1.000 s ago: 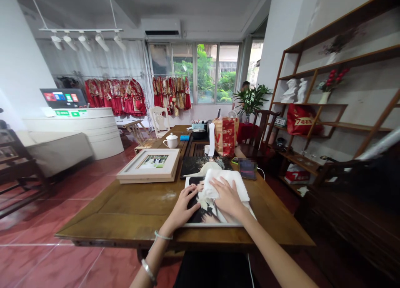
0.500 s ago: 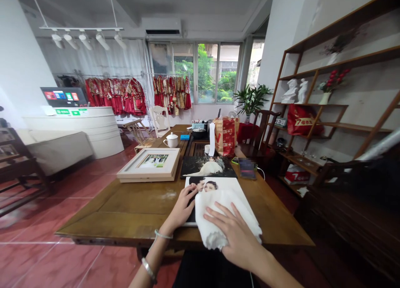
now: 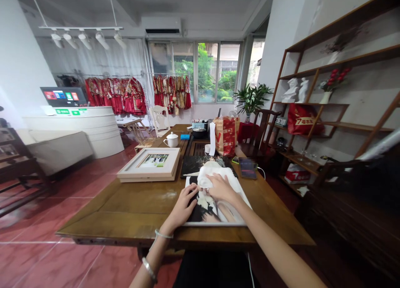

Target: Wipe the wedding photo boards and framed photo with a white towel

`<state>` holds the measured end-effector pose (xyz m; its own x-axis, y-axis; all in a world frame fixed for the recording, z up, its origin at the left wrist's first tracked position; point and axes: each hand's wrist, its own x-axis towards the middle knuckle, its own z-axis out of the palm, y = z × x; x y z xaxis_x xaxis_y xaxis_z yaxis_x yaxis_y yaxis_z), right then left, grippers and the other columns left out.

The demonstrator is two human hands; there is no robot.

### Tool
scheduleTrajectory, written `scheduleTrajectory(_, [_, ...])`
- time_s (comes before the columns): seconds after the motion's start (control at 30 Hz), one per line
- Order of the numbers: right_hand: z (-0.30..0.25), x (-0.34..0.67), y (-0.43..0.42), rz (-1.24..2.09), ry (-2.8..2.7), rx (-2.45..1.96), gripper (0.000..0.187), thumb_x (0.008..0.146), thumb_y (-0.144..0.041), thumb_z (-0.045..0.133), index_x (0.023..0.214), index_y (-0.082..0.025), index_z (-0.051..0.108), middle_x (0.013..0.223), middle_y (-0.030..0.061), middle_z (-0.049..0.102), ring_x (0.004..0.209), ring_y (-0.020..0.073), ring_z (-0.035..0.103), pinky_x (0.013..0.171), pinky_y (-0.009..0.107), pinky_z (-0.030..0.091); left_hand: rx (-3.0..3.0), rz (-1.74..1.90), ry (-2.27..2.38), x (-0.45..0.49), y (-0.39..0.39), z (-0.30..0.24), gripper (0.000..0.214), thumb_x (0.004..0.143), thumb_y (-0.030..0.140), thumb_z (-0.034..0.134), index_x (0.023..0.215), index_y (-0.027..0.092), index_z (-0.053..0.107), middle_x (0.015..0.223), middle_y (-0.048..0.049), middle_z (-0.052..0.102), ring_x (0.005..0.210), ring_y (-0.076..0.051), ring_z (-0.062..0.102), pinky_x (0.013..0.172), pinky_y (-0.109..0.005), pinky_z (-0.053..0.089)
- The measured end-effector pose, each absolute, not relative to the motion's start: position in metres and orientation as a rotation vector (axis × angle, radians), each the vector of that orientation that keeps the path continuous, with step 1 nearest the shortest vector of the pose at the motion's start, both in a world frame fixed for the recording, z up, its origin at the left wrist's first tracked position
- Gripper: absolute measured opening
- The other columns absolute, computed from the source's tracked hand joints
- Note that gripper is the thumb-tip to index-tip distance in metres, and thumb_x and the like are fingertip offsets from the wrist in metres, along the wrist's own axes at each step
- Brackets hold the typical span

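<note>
A large photo print showing a couple lies on the wooden table in front of me. Its far part is covered by a folded white cloth. My right hand presses the cloth down near the print's far edge, its fingers bent over the fabric. On the left side of the print rests my left hand, fingers spread and touching the surface, holding nothing. Just behind is a second, darker photo print, partly hidden by the cloth.
A pale wooden picture frame lies on the table to the left. Further back stand a white lidded cup, a blue box and a red-and-brown paper bag. At right, a phone has a white cable attached.
My right hand has slid the white cloth forward, away from me, from the near right part of the print to its far edge. The left hand stays in place.
</note>
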<state>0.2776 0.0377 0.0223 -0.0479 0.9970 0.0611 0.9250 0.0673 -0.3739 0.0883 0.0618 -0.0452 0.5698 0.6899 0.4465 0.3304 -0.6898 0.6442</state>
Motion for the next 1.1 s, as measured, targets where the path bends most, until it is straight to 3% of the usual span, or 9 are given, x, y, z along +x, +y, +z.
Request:
scheduleTrajectory(0.23, [0.019, 0.243, 0.065, 0.368, -2.146, -1.772, 0.061, 0.074, -0.027, 0.047, 0.134, -0.019, 0.043, 0.139, 0.0101, 0.043, 0.133, 0.0244, 0.026, 0.108, 0.047, 0.008, 2.305, 0.956, 0.876, 0.09, 0.062, -0.046, 0.035, 0.085, 0.028, 0.048, 0.117, 0.021, 0.06, 0.127, -0.0105, 0.051, 0.123, -0.026, 0.04, 0.108, -0.047, 0.028])
scheduleTrajectory(0.4, [0.014, 0.258, 0.062, 0.331, -2.111, -1.766, 0.057, 0.074, -0.024, 0.048, 0.131, -0.022, 0.047, 0.138, 0.0061, 0.046, 0.132, 0.0222, 0.029, 0.109, 0.043, 0.005, 2.292, 0.964, 0.828, 0.088, 0.065, -0.049, 0.039, 0.086, 0.026, 0.047, 0.124, 0.023, 0.054, 0.133, -0.0092, 0.047, 0.128, -0.025, 0.036, 0.11, -0.047, 0.025])
scheduleTrajectory(0.7, [0.002, 0.315, 0.036, 0.182, -1.883, -1.982, 0.057, 0.075, -0.02, 0.044, 0.132, -0.017, 0.045, 0.14, 0.0089, 0.042, 0.133, 0.0248, 0.024, 0.107, 0.051, -0.001, 2.299, 0.96, 0.792, 0.088, 0.065, -0.047, 0.041, 0.087, 0.023, 0.045, 0.127, 0.024, 0.052, 0.136, -0.0089, 0.045, 0.132, -0.024, 0.033, 0.111, -0.047, 0.023])
scheduleTrajectory(0.83, [-0.001, 0.298, 0.023, 0.157, -1.93, -1.947, 0.058, 0.074, -0.023, 0.046, 0.132, -0.02, 0.045, 0.142, 0.0043, 0.039, 0.135, 0.0261, 0.018, 0.106, 0.056, -0.004, 2.256, 0.962, 0.797, 0.088, 0.065, -0.047, 0.039, 0.088, 0.025, 0.043, 0.125, 0.022, 0.054, 0.135, -0.0091, 0.047, 0.131, -0.024, 0.034, 0.112, -0.046, 0.022])
scheduleTrajectory(1.1, [-0.003, 0.259, -0.044, 0.216, -2.256, -1.67, 0.078, 0.061, -0.017, 0.045, 0.138, -0.027, 0.035, 0.147, -0.0027, 0.03, 0.137, 0.0244, 0.01, 0.106, 0.055, -0.009, 2.128, 1.003, 0.817, 0.086, 0.065, -0.051, 0.04, 0.087, 0.02, 0.038, 0.124, 0.022, 0.053, 0.14, -0.0078, 0.041, 0.131, -0.021, 0.035, 0.113, -0.043, 0.023])
